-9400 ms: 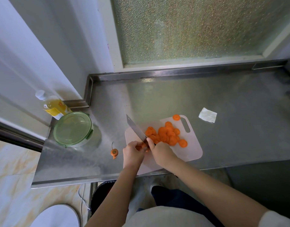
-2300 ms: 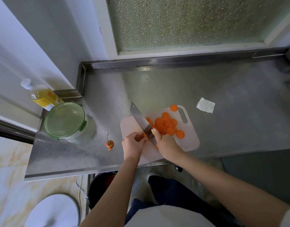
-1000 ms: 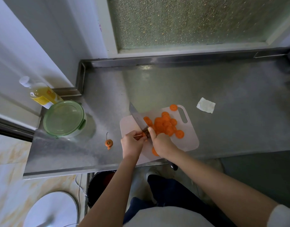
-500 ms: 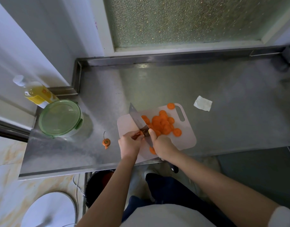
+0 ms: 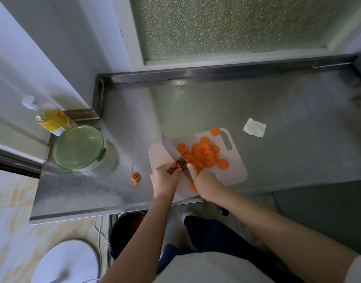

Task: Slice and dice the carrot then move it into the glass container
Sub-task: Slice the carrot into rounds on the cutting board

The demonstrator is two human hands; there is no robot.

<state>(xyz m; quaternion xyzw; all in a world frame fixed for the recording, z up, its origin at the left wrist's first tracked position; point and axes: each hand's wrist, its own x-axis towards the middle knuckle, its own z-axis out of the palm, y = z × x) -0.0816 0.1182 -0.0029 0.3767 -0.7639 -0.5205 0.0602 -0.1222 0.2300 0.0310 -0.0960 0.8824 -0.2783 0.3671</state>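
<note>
Left grip around stubby carrot end, right grip around flat steel knife

Counter, centre: brushed stainless steel, dull sheen, faintly streaked. Cutting board: smooth matt pale plastic. Knife blade: bright polished metal. Lid, left: glossy translucent green plastic. Window pane, top: pebbled frosted glass. Scrap, right: creased white paper.

— What stands at the worktop's left edge?
— A bottle of yellow liquid, against the wall.
— And on the right?
— A small white square, paper or cloth, lying flat. A frosted window runs behind.
</note>
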